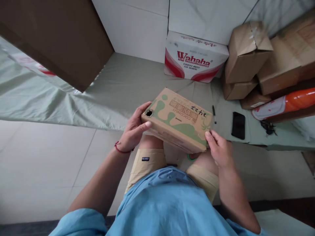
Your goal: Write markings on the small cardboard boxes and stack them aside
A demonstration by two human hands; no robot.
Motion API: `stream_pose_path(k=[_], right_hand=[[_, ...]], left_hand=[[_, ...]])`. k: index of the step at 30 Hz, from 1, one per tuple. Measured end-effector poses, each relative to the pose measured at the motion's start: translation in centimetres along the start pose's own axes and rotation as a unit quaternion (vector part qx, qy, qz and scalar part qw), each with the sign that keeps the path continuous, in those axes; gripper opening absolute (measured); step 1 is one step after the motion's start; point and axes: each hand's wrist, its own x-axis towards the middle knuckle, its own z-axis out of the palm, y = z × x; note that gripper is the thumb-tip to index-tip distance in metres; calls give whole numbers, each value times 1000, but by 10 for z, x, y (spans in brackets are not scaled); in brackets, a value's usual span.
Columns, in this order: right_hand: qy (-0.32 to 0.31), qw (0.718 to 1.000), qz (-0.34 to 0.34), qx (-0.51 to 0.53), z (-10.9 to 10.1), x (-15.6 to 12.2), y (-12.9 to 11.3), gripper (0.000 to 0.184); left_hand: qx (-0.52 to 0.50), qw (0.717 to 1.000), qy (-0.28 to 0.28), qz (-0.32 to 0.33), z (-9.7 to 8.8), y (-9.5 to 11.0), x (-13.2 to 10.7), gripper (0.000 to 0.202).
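Observation:
Between my two hands is a brown cardboard box (177, 119) with green patterns, the printed word COCONUT and black handwriting on its upper face. One corner of it has a dark hole. My left hand (135, 127) grips the left end, its thumb along the near edge by the hole. On the right end, my right hand (219, 146) holds the near corner with the thumb on top; its other fingers are partly hidden. The box is tilted above my lap, at the edge of the cloth-covered table (133, 78).
A white and red Wahaba-style water carton (195, 60) stands against the wall. Brown boxes (246, 55) are stacked at the right, near an orange and white package (287, 103). A marker (214, 114), a black phone (238, 125) and keys (268, 127) lie on the cloth. A large carton (56, 36) stands left.

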Motion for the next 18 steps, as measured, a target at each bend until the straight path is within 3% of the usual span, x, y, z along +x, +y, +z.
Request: stream_pose_path(k=[5, 10, 12, 14, 16, 18], right_hand=[[-50, 994, 36, 90, -1, -23, 15, 58], [-42, 990, 67, 121, -9, -52, 23, 58], [-55, 988, 64, 128, -18, -55, 24, 50], [-21, 991, 45, 126, -29, -46, 28, 41], [74, 991, 11, 114, -42, -20, 36, 38], [154, 986, -8, 69, -54, 22, 49, 41]], left_hand=[[10, 998, -55, 21, 4, 2, 23, 71], [29, 997, -78, 7, 6, -17, 41, 70], [93, 995, -37, 12, 8, -26, 43, 69], [202, 976, 57, 55, 15, -31, 37, 65], [307, 929, 166, 124, 27, -29, 23, 51], [373, 882, 209, 200, 41, -23, 4, 33]])
